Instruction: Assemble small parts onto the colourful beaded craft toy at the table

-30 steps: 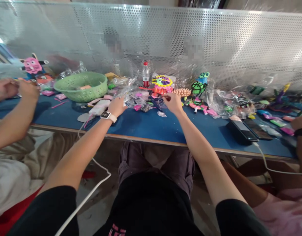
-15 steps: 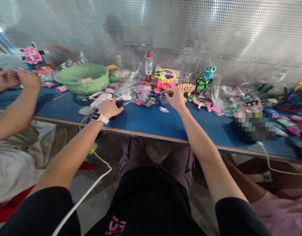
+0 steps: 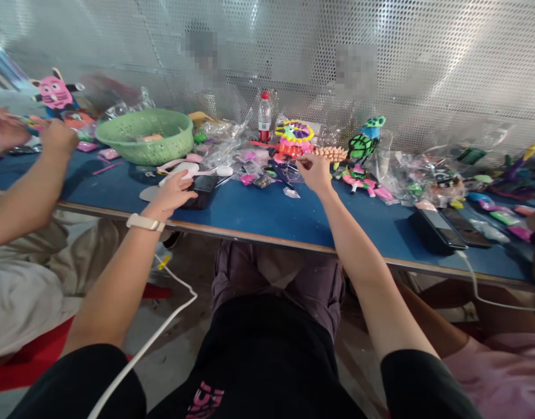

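My left hand (image 3: 174, 193), its fingers apart, is at the left edge of a black phone (image 3: 204, 193) lying on the blue table; I cannot tell whether they touch. White and pale pink clay parts (image 3: 186, 169) are just beyond that hand. My right hand (image 3: 316, 172) is closed in a pinch above the table; whatever is between its fingertips is too small to make out. Close to those fingertips are a dark blue strip-like piece (image 3: 281, 173) and a red, yellow and purple clay figure (image 3: 295, 139). A small clear packet (image 3: 291, 192) lies nearer to me.
A green basket (image 3: 147, 152) stands left, with a red-capped bottle (image 3: 264, 119) at the back. Clear wrappers, a spiky peach clay piece (image 3: 332, 154) and a green turtle figure (image 3: 361, 146) crowd the back. Another person's hands (image 3: 60, 138) work at left. A cabled black device (image 3: 437, 230) sits right.
My left hand has moved left and toward me, off the phone, and its wrist has turned. My right hand has shifted slightly right, still pinched.
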Available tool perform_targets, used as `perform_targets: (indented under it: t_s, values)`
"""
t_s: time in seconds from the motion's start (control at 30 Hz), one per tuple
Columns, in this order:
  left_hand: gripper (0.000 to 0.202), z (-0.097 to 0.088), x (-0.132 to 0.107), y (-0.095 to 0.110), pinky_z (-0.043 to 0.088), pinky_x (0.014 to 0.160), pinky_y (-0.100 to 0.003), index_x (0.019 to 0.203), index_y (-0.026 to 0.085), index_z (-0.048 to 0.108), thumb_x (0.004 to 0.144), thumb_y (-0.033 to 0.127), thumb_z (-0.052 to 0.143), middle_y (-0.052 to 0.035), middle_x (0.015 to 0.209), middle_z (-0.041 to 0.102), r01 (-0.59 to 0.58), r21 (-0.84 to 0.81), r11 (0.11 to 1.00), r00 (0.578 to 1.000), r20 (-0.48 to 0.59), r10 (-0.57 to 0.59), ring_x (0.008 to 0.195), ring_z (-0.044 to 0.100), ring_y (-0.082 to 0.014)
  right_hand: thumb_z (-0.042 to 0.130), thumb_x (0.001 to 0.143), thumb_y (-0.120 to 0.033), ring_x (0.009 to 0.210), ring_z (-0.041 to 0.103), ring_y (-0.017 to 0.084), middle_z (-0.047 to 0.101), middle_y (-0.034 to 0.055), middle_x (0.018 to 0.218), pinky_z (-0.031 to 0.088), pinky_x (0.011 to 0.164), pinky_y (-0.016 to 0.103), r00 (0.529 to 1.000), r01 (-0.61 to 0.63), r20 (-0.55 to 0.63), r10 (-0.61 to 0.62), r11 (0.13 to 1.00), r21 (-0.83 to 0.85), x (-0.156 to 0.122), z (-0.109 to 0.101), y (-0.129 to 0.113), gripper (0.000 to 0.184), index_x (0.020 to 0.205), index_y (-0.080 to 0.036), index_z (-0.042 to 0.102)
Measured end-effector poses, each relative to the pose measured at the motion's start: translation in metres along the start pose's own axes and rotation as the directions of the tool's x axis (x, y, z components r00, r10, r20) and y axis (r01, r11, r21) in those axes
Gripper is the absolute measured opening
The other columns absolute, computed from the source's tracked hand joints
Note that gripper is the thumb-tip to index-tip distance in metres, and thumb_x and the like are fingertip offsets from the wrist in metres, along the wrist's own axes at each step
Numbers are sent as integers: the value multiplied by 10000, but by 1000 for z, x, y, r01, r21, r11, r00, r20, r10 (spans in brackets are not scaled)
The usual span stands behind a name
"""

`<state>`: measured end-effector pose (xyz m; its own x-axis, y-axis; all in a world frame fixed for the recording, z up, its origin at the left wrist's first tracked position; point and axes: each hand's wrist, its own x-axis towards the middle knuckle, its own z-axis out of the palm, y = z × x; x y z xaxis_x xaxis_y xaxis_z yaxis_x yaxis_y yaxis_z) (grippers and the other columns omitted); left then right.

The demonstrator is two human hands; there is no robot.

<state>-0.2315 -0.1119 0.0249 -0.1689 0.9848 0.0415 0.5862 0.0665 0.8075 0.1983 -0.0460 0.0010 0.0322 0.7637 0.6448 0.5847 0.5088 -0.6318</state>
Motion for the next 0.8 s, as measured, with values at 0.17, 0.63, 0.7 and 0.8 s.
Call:
perform_targets:
  t_s: [0.17, 0.63, 0.7, 0.8]
  values:
    - [957, 12, -7, -16, 572, 1309, -423, 1756, 76, 532, 843, -131, 735, -299, 1751, 611, -40, -315, 948, 993, -117, 3, 1665, 608, -339, 824, 962, -309, 959, 860, 330, 908, 111, 1009, 705, 1046, 594, 1000, -13, 8, 12, 1000, 15, 0, -4, -2, 108, 1009, -231, 883]
    - [1031, 9, -17, -3, 514, 1372, -451, 1759, 170, 535, 801, -154, 738, -250, 1848, 514, -29, -293, 956, 997, -77, 6, 1692, 576, -338, 829, 972, -300, 964, 856, 315, 908, 100, 1008, 712, 1022, 568, 1000, 0, 12, 0, 1000, 15, 0, -3, 2, 97, 1017, -242, 893]
    - [1020, 9, -18, -3, 498, 1387, -444, 1758, 152, 524, 807, -153, 730, -253, 1863, 489, -26, -296, 955, 998, -70, 5, 1706, 559, -330, 830, 966, -301, 967, 856, 312, 909, 102, 1014, 711, 1029, 565, 1000, -6, 13, 5, 1000, 21, 0, -3, 3, 99, 1017, -244, 893]
    - [994, 9, -17, -5, 498, 1394, -462, 1741, 171, 541, 816, -135, 742, -234, 1865, 496, -38, -288, 957, 997, -71, 18, 1704, 560, -334, 822, 964, -271, 982, 856, 310, 906, 112, 1035, 702, 1044, 560, 1000, -21, 20, 20, 999, 27, 0, -3, 4, 96, 1017, -233, 892]
